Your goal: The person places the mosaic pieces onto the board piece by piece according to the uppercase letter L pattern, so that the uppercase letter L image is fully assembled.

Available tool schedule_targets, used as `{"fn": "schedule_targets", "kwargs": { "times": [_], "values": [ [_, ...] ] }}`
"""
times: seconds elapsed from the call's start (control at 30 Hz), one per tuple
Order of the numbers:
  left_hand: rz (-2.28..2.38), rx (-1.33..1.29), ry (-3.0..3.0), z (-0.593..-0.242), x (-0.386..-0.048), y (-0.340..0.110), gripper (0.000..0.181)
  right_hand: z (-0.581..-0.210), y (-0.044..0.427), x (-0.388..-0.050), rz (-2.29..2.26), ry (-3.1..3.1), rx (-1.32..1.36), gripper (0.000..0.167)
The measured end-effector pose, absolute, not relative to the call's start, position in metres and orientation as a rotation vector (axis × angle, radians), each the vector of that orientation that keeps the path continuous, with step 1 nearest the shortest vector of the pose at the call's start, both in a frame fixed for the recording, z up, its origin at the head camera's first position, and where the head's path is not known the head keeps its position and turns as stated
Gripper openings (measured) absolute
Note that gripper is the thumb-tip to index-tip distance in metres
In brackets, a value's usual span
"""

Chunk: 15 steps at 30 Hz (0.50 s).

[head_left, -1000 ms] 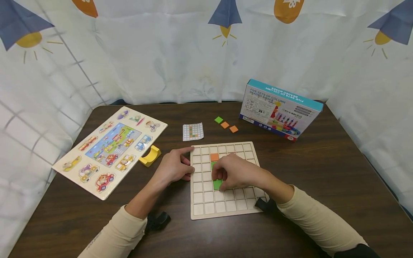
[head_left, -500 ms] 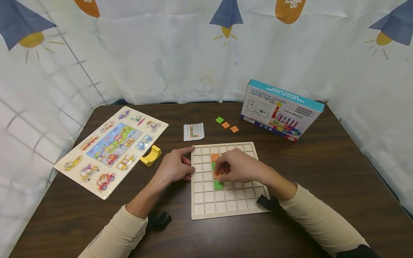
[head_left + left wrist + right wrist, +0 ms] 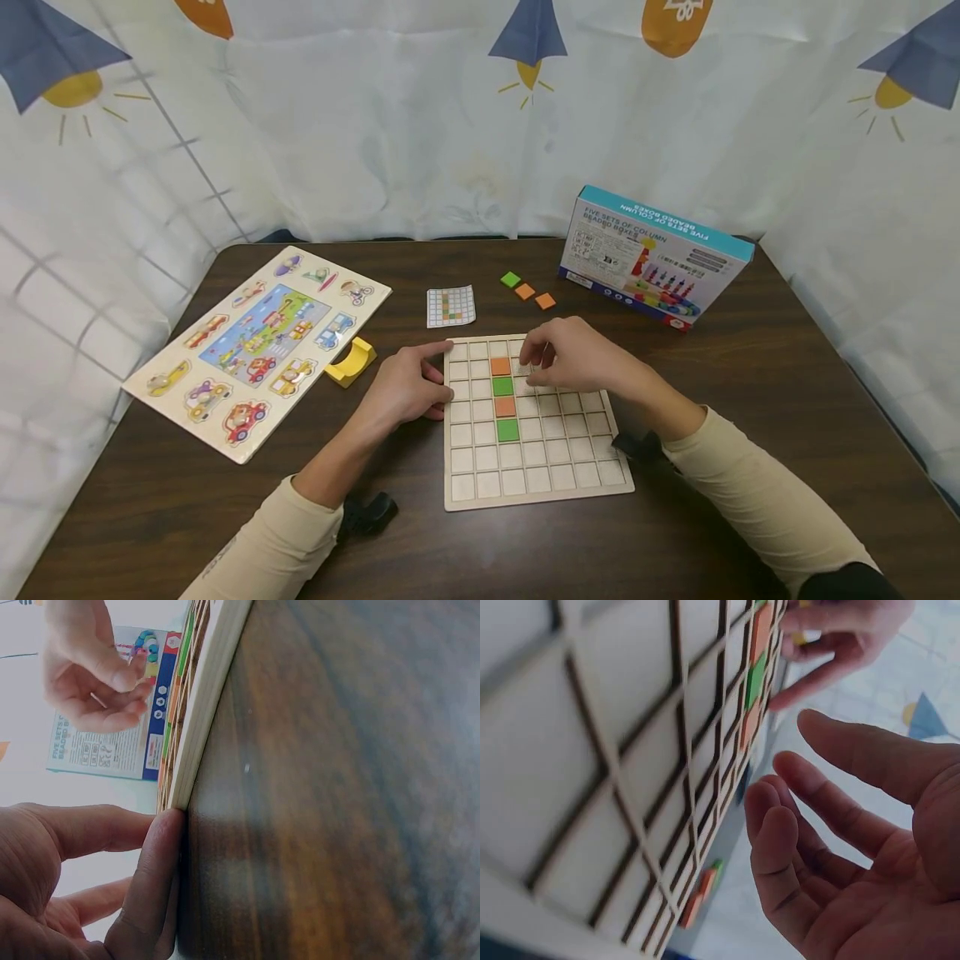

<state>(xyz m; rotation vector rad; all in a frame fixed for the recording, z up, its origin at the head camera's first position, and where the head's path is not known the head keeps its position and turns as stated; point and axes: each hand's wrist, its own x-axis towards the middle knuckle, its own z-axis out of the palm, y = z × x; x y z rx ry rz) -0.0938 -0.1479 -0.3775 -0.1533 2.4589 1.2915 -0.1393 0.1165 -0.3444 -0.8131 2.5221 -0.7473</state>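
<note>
In the head view a wooden grid board (image 3: 488,483) lies flat on the table. One of its columns holds an upper orange tile (image 3: 499,367), a green tile (image 3: 502,387), a lower orange tile (image 3: 505,407) and another green tile (image 3: 507,430). My left hand (image 3: 405,383) touches the board's left edge with outstretched fingers; up close, fingertips (image 3: 161,832) meet the rim. Over the board's upper part hovers my right hand (image 3: 573,354), its fingers loosely bent. The right wrist view shows nothing between thumb and fingers (image 3: 775,836).
Beyond the board lie a small pattern card (image 3: 450,307), a loose green tile (image 3: 511,279) and two loose orange tiles (image 3: 524,291). A cardboard box (image 3: 652,258) stands back right. At left a picture puzzle (image 3: 262,350) leans over a yellow curved block (image 3: 350,363).
My right hand has let go of the lower orange tile, which sits in its cell, and has moved up and right, uncovering the tile column. My left hand stays at the board's edge.
</note>
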Motion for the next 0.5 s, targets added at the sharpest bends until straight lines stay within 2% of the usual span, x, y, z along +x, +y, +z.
{"fn": "schedule_targets", "kwargs": {
  "times": [0.2, 0.5],
  "values": [
    [1.293, -0.15, 2.464, -0.378, -0.094, -0.148, 0.076, -0.343, 0.128, -0.163, -0.779, 2.614, -0.713, 0.016],
    [1.295, -0.158, 2.468, -0.378, -0.094, -0.147, 0.076, -0.352, 0.134, -0.196, -0.72, 2.747, -0.544, 0.028]
  ]
}}
